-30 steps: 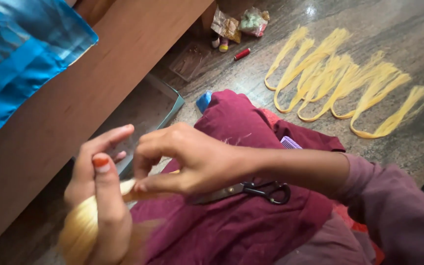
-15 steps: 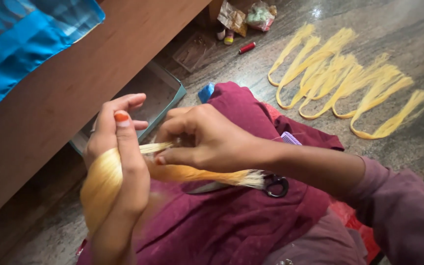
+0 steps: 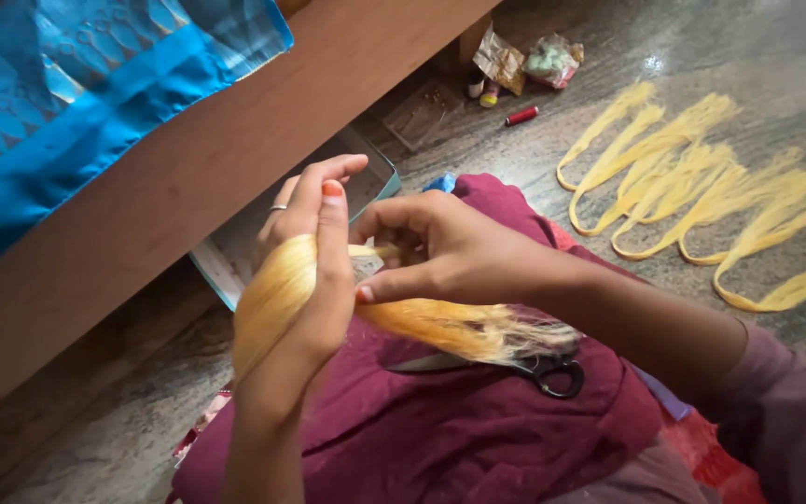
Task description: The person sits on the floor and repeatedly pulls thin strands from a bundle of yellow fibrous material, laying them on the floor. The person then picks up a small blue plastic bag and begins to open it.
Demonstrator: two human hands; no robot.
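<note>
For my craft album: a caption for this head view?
Left hand and right hand hold yellow thread above scissors on maroon cloth.

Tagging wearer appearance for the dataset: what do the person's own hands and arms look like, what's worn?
Left hand: bare, a thin silver-coloured ring on one finger, orange-red polish on the thumbnail; the forearm is uncovered. Right hand: bare, no ring visible, thumbnail polished a reddish colour. Right forearm is bare up to a pushed-up mauve sleeve near the elbow. No gloves or watch visible.

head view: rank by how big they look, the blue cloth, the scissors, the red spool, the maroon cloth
1. maroon cloth
2. blue cloth, cut off by the frame edge, so unsure against the maroon one
3. scissors, partly hidden under the yellow thread bundle
4. red spool, farther from the camera
</note>
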